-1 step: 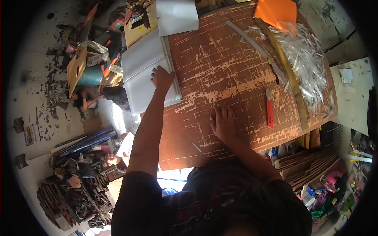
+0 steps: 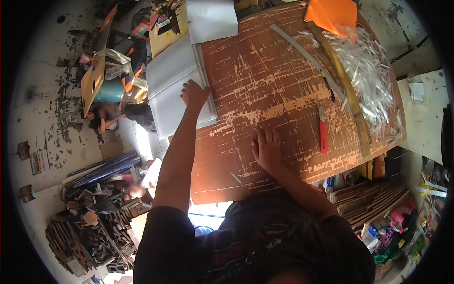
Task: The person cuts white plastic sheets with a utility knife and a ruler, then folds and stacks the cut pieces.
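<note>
The left hand lay on the white board at the left edge of the brown surface, fingers open. The right hand pressed flat, fingers spread, near a red knife.

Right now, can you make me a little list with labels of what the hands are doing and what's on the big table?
left hand: reaching out, fingers on the edge of the white sheets; open, no grip
right hand: flat, palm down on the bare wood
table: brown board, badly scratched
red cutter: lying to the right of the right hand, untouched
long strips: lying slantwise across the right side
clear plastic scraps: heaped near the right edge
orange sheet: far corner
floor: cluttered with scraps and stacked pieces on the left
</note>
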The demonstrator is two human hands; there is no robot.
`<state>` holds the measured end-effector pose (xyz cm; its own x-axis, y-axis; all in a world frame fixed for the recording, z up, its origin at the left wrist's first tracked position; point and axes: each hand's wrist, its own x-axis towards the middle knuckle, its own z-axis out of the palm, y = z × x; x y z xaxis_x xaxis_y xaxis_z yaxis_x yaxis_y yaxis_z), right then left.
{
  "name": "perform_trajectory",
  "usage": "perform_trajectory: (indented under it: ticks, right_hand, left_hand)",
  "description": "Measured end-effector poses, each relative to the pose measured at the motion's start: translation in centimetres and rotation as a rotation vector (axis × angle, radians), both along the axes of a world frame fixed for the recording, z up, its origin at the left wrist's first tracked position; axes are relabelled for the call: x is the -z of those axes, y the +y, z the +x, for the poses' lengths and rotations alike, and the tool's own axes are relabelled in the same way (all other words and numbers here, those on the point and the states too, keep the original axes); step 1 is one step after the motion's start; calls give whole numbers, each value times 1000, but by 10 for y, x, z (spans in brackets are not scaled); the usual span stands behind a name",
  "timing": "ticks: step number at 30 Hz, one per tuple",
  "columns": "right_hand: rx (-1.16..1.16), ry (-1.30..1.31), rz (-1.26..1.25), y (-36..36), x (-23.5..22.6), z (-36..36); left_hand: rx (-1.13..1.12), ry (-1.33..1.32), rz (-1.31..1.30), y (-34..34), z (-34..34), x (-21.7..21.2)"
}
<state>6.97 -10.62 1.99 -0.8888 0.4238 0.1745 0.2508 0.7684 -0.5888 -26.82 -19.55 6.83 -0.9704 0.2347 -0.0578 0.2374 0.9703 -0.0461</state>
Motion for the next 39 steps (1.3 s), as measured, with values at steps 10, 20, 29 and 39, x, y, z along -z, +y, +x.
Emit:
perform_trajectory:
  ticks: [10, 20, 29, 39]
  right_hand:
    - [-82, 27, -66, 12, -1, 5]
    - [-87, 51, -88, 15, 1, 6]
    - [-114, 68, -101, 14, 1, 7]
    - [-119, 64, -114, 16, 0, 7]
  left_hand:
    - [-7, -134, -163, 15, -6, 0]
    - [46, -113, -188, -3, -34, 14]
    - [384, -153, -107, -51, -78, -35]
    - [387, -322, -26, -66, -8, -75]
